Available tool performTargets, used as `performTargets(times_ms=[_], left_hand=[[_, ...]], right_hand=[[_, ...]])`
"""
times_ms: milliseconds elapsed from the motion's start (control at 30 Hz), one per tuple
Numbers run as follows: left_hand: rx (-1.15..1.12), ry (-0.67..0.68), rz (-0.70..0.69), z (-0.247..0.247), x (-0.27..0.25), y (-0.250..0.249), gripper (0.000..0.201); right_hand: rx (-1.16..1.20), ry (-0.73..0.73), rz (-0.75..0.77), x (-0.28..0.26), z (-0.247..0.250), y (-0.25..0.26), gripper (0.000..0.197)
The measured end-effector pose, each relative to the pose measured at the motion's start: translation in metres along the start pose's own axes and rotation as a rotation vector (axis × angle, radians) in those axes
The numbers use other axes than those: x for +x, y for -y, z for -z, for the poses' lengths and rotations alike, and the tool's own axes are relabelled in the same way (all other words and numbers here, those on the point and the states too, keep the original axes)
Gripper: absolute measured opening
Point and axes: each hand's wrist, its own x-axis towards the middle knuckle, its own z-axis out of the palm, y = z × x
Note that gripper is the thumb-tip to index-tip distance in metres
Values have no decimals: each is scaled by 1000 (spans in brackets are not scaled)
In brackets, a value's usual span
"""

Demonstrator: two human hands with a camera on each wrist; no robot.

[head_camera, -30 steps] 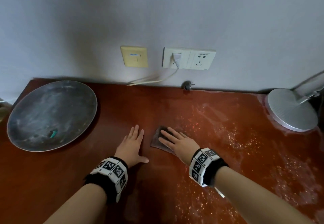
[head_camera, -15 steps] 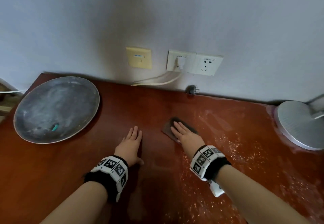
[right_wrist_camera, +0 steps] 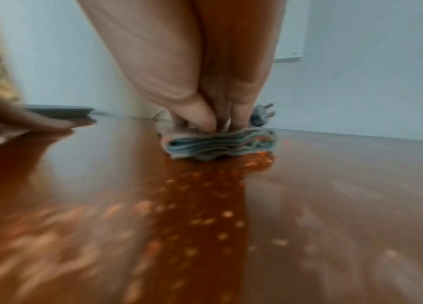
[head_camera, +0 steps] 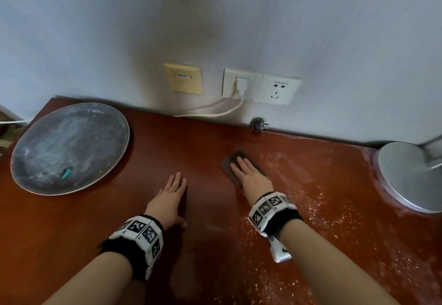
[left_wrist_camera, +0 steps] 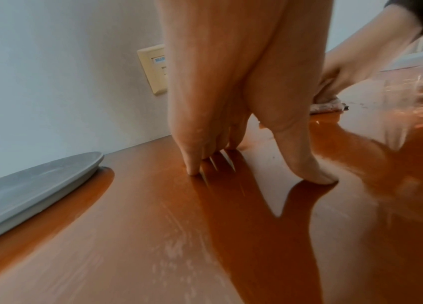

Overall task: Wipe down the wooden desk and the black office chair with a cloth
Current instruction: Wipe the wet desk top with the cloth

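A folded dark cloth (head_camera: 229, 165) lies on the reddish wooden desk (head_camera: 167, 142), right of centre. My right hand (head_camera: 248, 173) presses flat on it with straight fingers; in the right wrist view the cloth (right_wrist_camera: 221, 146) shows blue-grey folds under the fingertips (right_wrist_camera: 205, 121). My left hand (head_camera: 171, 194) rests flat on the bare desk, left of the cloth, its fingertips (left_wrist_camera: 192, 168) and thumb touching the wood (left_wrist_camera: 153, 226). Dusty specks and smears (head_camera: 323, 199) cover the desk's right half. The chair is out of sight.
A large round grey tray (head_camera: 69, 147) sits at the desk's far left. A round silver lamp base (head_camera: 406, 175) stands at the right edge. A loose plug (head_camera: 257, 123) lies by the wall under the sockets (head_camera: 260, 87), and a white cord (head_camera: 215, 111) runs along the back edge.
My right hand has slid the cloth away from me toward the wall and to the right. The left hand has stayed flat on the desk.
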Motion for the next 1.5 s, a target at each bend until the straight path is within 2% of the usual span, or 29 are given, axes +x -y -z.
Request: performTargets(times_ms=[33,100,167,233,300,367,467,533,600,667,733,767,867,933,1067,1133,1167,1267,1333,1400,1500], left_hand=[[-2,-1,-2,0,0,0,120],[-8,-10,-7,-1,1,0,120],[-13,-13,-6,0,2,1,120],[-19,-9,-4,0,2,1,120],[-23,-10,-1,1,0,0,119],[-36,-37,-2,4,1,-2,115],[-100,-106,-19,10,11,-15,100],[-96,-97,-77,14,24,-30,101],[-60,-84,-133,15,36,-47,103],[-30,-99,-159,16,44,-61,104],[-10,-110,-158,17,51,-71,105],[-6,-108,-149,18,54,-75,106],[-12,-118,-103,26,68,-87,109],[-13,-141,-98,34,77,-93,109],[-14,-155,-86,43,89,-98,114],[-63,-144,-48,43,92,-96,120],[-90,-136,-32,42,92,-95,122],[-125,-129,-10,41,93,-95,125],[-127,-137,-10,41,93,-95,126],[-120,-145,-10,40,92,-95,127],[-108,-132,-5,39,90,-93,125]], right_hand=[[-21,17,14,-4,-1,8,67],[-86,82,167,-19,-7,26,65],[-101,94,278,-25,-7,22,65],[-48,49,178,-11,1,-8,67],[6,10,-17,4,10,-40,72],[13,26,-120,8,12,-45,75],[-17,91,13,-8,6,-18,71],[-33,93,116,-13,3,-20,73],[33,60,35,-3,8,-49,73],[86,16,-138,6,15,-78,70],[64,3,-218,8,16,-80,71],[53,16,-195,6,15,-70,72],[15,82,58,-12,0,-40,73],[32,81,123,-10,-3,-55,72],[157,-13,-195,15,16,-110,69],[127,-21,-230,20,18,-101,72],[118,-8,-181,20,17,-87,72],[58,66,101,17,10,-40,60],[62,79,155,25,10,-32,57],[109,37,82,37,15,-46,60],[196,-76,-238,39,18,-77,65]])
